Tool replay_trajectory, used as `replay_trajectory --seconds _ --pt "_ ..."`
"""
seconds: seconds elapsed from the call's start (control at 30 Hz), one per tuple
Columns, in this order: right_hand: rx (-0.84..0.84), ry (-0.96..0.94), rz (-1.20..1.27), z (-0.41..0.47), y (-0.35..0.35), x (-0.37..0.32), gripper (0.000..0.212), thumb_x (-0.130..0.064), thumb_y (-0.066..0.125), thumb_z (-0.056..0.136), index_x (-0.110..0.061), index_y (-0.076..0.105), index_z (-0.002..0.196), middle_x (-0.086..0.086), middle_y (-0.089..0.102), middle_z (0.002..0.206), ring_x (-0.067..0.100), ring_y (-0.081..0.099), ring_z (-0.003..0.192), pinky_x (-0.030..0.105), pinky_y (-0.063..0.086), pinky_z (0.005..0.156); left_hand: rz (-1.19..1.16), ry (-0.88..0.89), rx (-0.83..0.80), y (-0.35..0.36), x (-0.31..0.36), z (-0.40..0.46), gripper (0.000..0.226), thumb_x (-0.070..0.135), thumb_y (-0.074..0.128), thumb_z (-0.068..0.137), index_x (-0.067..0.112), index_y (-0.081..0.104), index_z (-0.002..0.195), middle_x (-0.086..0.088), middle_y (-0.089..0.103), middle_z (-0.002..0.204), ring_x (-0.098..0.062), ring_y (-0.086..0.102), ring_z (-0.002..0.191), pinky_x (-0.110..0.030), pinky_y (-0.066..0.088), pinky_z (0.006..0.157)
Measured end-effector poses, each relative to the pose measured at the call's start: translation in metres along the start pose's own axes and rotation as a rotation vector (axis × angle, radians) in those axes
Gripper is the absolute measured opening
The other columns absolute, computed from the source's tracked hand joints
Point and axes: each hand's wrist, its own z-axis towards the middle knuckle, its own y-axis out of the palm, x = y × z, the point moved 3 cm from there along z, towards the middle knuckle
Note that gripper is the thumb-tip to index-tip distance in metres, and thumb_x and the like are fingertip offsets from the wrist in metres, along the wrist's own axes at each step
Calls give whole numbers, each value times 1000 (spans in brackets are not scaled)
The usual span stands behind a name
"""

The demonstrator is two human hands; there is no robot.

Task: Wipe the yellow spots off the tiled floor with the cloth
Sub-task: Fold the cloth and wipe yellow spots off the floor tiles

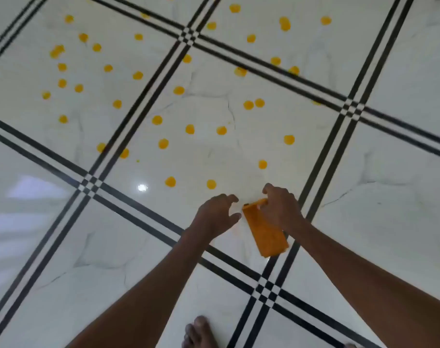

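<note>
- Tiled floor [389,197]: glossy white marble-look tiles, double black border lines crossing at checkered corners, bright light glare low left of centre.
- Yellow spots [163,143]: dozens scattered over the far and middle tiles, thickest upper left, a few more top right; nearest ones just beyond the hands.
- Small bare patch of tile right by the hands; could be wiped, could be never spotted, cannot tell.
- Progress, judged: barely started, almost all spots left to wipe.
- Folded orange cloth [265,231]: long narrow rectangle, held near the floor by its far end, low centre, near a black line crossing; touching the tile or not, cannot tell.
- Right hand [280,208]: fingers curled over the cloth's far end, gripping it.
- Left hand [217,213]: just beside the cloth, fingers loosely curled and spread, holding nothing, apart from the cloth.
- Bare foot [200,332]: bottom edge, toes on the tile.
</note>
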Motion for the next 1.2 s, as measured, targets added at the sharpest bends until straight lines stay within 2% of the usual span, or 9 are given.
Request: replay_trajectory --seconds 0.23,0.4,0.5,0.57,0.7,0.83,0.93,1.1,1.2 --pt "203 51 62 27 44 23 12 -22 69 95 -16 63 103 6 62 104 22 60 96 31 53 80 47 118 -26 37 -20 44 39 35 64 92 24 60 130 2 67 115 -18 61 107 -31 50 86" --pt "-165 -72 67 44 18 9 17 -16 80 85 -20 65 91 -1 66 91 12 59 78 21 46 67 -98 143 -135 22 -22 67 41 31 77 84 18 67 122 -1 72 106 -12 66 89 -22 53 79" --pt "-357 -186 149 54 -14 -13 17 -12 83 81 -18 69 87 1 66 85 19 66 85 31 58 74 -248 125 -250 11 -20 75 41 32 81 82 18 67 118 -4 72 111 -13 68 93 -28 57 86" --pt "-372 -209 307 59 -34 -25 15 -7 82 82 -13 71 90 14 73 94 25 70 89 35 62 79 -321 111 -227 -4 -17 74 26 31 80 83 17 69 102 -3 71 106 -17 66 100 -33 53 89" --pt "-183 -251 496 57 -66 -42 18 -7 82 83 -6 73 99 21 75 99 21 70 82 31 61 72 -440 72 -67 -49 -12 61 18 29 81 81 23 65 75 1 72 83 -13 67 82 -25 51 74" --pt "38 -254 579 50 -77 -50 28 -20 87 79 -11 72 101 12 77 91 25 76 87 45 63 87 -604 31 128 -85 -11 43 24 37 85 73 19 70 79 -14 76 88 -31 75 85 -42 64 78" --pt "66 -294 623 44 -80 -56 32 -25 88 79 -8 71 100 10 75 88 23 74 84 42 62 86 -611 20 190 -100 -2 32 26 38 84 76 18 69 84 -14 75 93 -29 75 86 -40 64 72" --pt "-146 -365 567 40 -88 -52 29 -27 86 81 -8 73 99 8 76 89 18 71 87 35 57 84 -770 9 178 -121 2 20 31 31 79 84 6 67 98 -18 73 107 -23 75 93 -31 62 71" --pt "-122 -448 558 35 -90 -48 12 -15 81 84 -10 71 87 4 67 78 16 62 78 34 51 77 -688 -57 38 -125 1 21 41 37 76 86 6 68 110 -11 73 112 -23 73 101 -35 62 80"
